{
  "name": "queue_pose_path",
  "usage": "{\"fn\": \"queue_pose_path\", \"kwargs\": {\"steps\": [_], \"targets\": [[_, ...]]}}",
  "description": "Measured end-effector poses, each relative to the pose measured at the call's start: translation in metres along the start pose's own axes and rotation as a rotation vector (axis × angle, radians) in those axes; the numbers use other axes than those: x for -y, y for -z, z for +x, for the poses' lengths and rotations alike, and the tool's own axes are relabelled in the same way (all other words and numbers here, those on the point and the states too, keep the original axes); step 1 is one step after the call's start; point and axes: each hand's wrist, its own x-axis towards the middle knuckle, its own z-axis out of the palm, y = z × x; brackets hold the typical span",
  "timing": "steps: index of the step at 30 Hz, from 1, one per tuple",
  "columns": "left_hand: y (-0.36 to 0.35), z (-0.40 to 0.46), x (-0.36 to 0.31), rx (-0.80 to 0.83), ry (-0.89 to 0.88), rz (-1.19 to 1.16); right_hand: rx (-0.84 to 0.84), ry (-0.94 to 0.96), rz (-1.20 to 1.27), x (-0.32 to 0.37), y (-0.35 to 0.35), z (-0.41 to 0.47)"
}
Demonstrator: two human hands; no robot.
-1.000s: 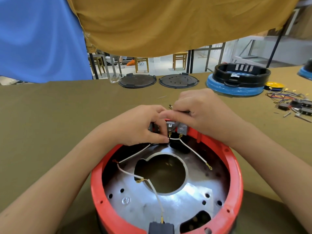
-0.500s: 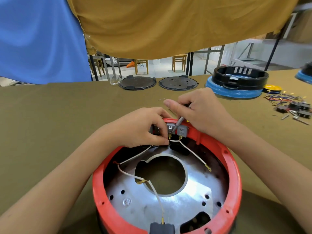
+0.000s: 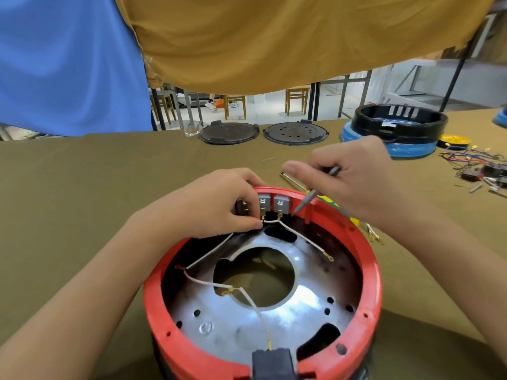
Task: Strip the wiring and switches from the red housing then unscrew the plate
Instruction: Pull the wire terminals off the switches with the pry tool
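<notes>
Nearest, at 6 o'clock on the red housing (image 3: pixel 367 272), a dark grey connector block (image 3: pixel 273 363) with a white wire (image 3: pixel 258 308) running up from it across the metal plate (image 3: pixel 238 325). Risk here: snagging that slack lead with a forearm and tearing its small gold terminal instead of unplugging it. Plate not yet unscrewed, with a screw head (image 3: pixel 205 328) at about 7 o'clock.

Further up, at 12 o'clock on the rim, grey switches (image 3: pixel 279 204) seated side by side, short white jumper beneath. Left hand (image 3: pixel 219 207) curled over the left-most switch, thumb and forefinger pinching at the wire end by the terminals. Right hand (image 3: pixel 354 182) clamped round a thin screwdriver (image 3: pixel 308 198), tip lowered just beside the right switch, at the inner wall. Likely hazards: tip slipping off the plastic clip and jabbing the left fingertips close by; prying too hard and cracking the red wall; pulling on the wire rather than the spade and snapping it.

Beyond, at 1 o'clock, a second tool (image 3: pixel 290 181) lying on the table (image 3: pixel 82 187); at 2 o'clock a pile of stripped wires and parts (image 3: pixel 477 168); blue-and-black housing (image 3: pixel 397 133) behind.
</notes>
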Motion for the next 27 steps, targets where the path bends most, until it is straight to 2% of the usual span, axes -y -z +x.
{"fn": "queue_pose_path", "kwargs": {"steps": [4, 9, 17, 24, 27], "targets": [[-0.001, -0.006, -0.001, -0.080, -0.064, -0.055, 0.065, 0.052, -0.111, 0.003, -0.007, -0.001], [-0.005, -0.005, -0.003, 0.005, -0.078, -0.053, 0.110, 0.094, -0.150, 0.003, -0.009, -0.001], [-0.005, -0.004, 0.000, 0.028, -0.086, -0.082, 0.253, 0.221, -0.221, 0.010, -0.007, 0.004], [-0.006, -0.003, 0.000, 0.019, -0.078, -0.085, 0.460, 0.038, -0.189, 0.012, 0.006, 0.001], [-0.006, -0.004, 0.000, 0.016, -0.072, -0.088, 0.461, 0.045, -0.177, 0.013, 0.009, 0.001]]}}
